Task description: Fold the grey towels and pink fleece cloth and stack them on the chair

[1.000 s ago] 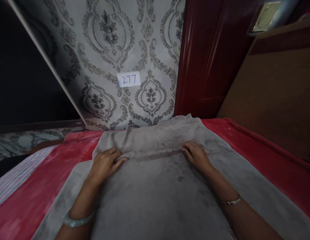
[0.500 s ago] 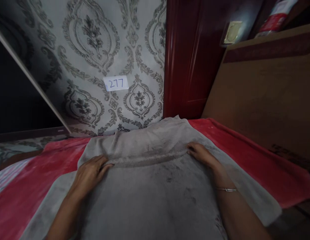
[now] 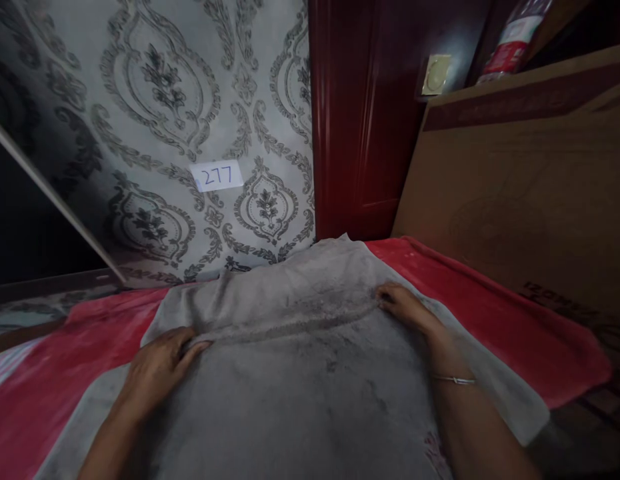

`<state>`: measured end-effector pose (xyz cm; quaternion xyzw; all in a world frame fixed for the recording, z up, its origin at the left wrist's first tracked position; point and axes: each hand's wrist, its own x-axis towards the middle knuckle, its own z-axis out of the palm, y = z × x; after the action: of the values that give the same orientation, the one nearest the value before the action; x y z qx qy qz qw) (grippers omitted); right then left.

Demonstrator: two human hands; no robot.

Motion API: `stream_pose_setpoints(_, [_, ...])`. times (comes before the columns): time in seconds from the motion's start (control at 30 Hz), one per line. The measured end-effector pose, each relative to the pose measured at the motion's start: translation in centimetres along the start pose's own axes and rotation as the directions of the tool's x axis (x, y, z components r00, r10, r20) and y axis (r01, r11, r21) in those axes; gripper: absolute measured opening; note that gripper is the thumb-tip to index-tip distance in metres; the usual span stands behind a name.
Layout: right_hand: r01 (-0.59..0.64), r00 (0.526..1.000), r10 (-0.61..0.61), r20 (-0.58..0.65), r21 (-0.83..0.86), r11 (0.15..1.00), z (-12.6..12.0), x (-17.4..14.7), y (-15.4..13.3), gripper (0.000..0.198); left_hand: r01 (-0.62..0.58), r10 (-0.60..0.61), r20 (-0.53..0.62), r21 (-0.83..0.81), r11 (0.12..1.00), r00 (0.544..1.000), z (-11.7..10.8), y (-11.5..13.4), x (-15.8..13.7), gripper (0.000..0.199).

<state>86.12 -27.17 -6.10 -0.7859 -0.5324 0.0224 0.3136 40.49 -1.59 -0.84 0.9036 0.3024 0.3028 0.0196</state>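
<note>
A soft grey blanket (image 3: 290, 393) fills the middle of the head view, with dark smudges and a small reddish pattern near its lower right. A raised fold crosses it from side to side. At the fold's left end, my left hand (image 3: 157, 367) is closed on the fabric, thumb pointing right. My right hand (image 3: 403, 307) pinches the fold's other end, its fingertips partly hidden in the cloth; a thin bangle (image 3: 455, 380) circles that wrist. Beneath the grey fabric lies a red cloth (image 3: 485, 313), showing on both sides.
Behind the cloth is a patterned wall (image 3: 160, 120) with a paper label (image 3: 217, 176) reading 277. A dark red wooden panel (image 3: 360, 120) adjoins it. A large cardboard box (image 3: 515, 173) stands at right, with a bottle (image 3: 513, 47) above its edge. A dark screen-like panel (image 3: 35, 220) is at left.
The view has shifted slightly, so the wall and box appear farther left. My left hand has moved a little left and nearer, stretching the fold wider; my right hand keeps its grip.
</note>
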Motion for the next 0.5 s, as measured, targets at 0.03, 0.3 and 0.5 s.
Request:
stream_pose_setpoints(0.03, [0.011,1.000,-0.011,-0.011,0.051,0.999,-0.4,-0.2,-0.1,0.006,0.010,-0.010,0.036,-0.012,1.000,0.999,-0.1,0.0,0.0,0.036])
stream_pose_setpoints(0.3, [-0.170,0.968,0.203,-0.149,0.210,0.963,-3.4,-2.2,-0.6,0.028,0.192,-0.135,0.351,-0.132,0.973,0.926,-0.8,-1.4,-1.1,0.039])
stream_pose_setpoints(0.5, [-0.252,0.945,0.274,-0.176,0.138,0.958,-2.7,-2.1,2.8,0.029,0.412,-0.258,0.454,-0.282,0.867,0.853,-1.0,-4.1,-2.6,0.042])
